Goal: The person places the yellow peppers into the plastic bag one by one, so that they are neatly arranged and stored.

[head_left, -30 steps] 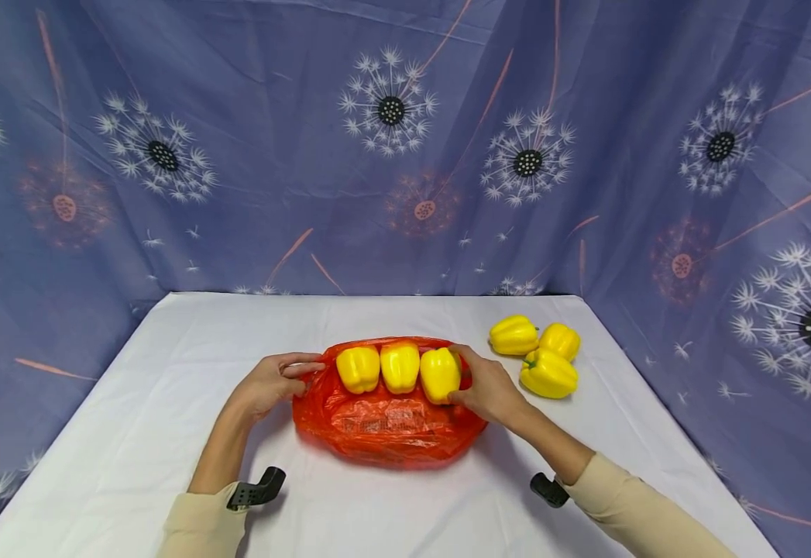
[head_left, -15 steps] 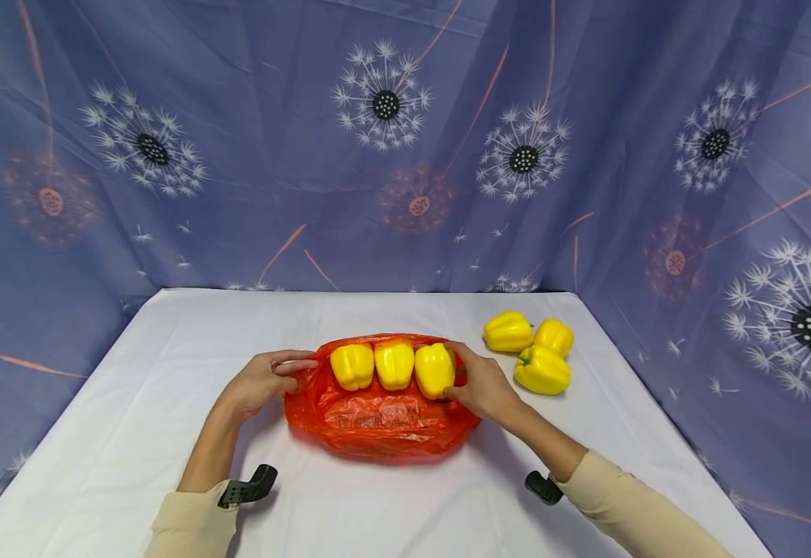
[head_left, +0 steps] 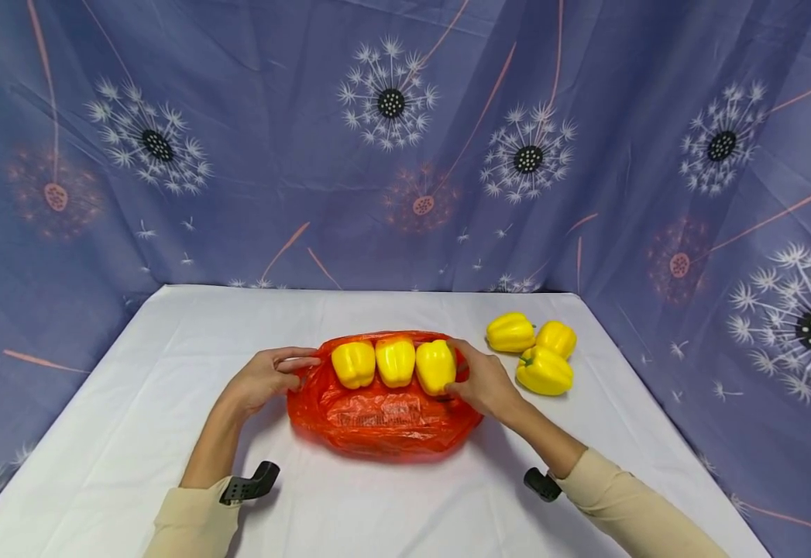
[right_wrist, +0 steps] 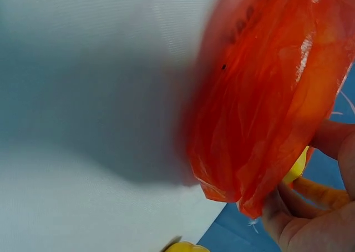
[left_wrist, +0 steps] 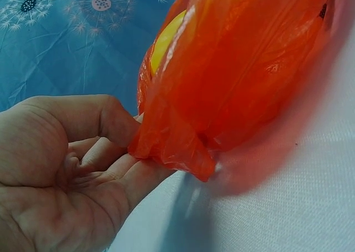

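Red plastic bag point(head_left: 377, 434). Position: lying low at the middle of the desk point(head_left: 119, 442), mouth spread, a printed patch facing up. Handling, by judgement: thin film, very light, limp and slippery, quick to crease and probably easily torn by a sharp tug; best held at the gathered rim, at both ends, thumb against fingers.

Contents: three yellow peppers point(head_left: 395, 361) in a row along the far side of the bag's mouth. Glossy, firm-looking, likely smooth to the touch and apt to roll; best taken round the widest part.

Left hand point(head_left: 259, 380): thumb and fingers point(left_wrist: 144, 180) nearly closed, pinching a fold of the bag at its left end.

Right hand point(head_left: 485, 384): thumb and fingers curled at the bag's right end, holding the rim; beside the rightmost pepper, though contact with it cannot be told.

Second group: three more yellow peppers point(head_left: 544, 370), clustered at the far right of the desk, apart from the bag.

Surface: desk under white cloth, lightly creased, matt.

Room: blue-violet curtain point(head_left: 273, 155) with dandelion print, behind and at both sides.

Person: beige sleeves point(head_left: 192, 523), a black wrist device point(head_left: 255, 482) at each cuff.
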Motion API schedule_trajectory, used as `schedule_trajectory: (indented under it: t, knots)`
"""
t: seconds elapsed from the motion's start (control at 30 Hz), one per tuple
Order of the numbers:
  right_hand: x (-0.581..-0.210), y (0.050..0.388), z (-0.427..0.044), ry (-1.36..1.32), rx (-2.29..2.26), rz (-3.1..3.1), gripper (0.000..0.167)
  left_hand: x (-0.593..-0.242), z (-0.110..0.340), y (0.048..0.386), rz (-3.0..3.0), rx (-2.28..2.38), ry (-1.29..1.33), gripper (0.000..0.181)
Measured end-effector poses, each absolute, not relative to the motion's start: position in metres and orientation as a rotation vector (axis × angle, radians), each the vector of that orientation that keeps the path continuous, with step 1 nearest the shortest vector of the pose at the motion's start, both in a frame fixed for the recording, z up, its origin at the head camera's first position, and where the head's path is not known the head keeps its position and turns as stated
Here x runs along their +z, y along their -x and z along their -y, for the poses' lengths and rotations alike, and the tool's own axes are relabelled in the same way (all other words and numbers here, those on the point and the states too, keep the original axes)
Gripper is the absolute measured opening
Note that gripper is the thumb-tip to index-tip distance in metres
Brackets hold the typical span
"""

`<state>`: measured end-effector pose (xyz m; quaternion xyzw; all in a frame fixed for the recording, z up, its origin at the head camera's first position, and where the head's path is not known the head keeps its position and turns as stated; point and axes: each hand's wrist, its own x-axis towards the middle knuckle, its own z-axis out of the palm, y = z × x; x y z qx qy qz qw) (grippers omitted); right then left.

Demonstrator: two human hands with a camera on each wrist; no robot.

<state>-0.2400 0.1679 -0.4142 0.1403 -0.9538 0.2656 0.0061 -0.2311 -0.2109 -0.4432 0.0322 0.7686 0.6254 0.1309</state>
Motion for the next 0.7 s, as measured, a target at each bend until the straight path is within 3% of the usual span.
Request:
schedule_trajectory:
  t: [0.7]
  knots:
    - [-0.4125, 0.2462, -0.1628, -0.440, 0.806, 3.013, 0.075, -0.4447, 0.2090, 0.2321, -2.257, 1.789, -0.069, 0.064]
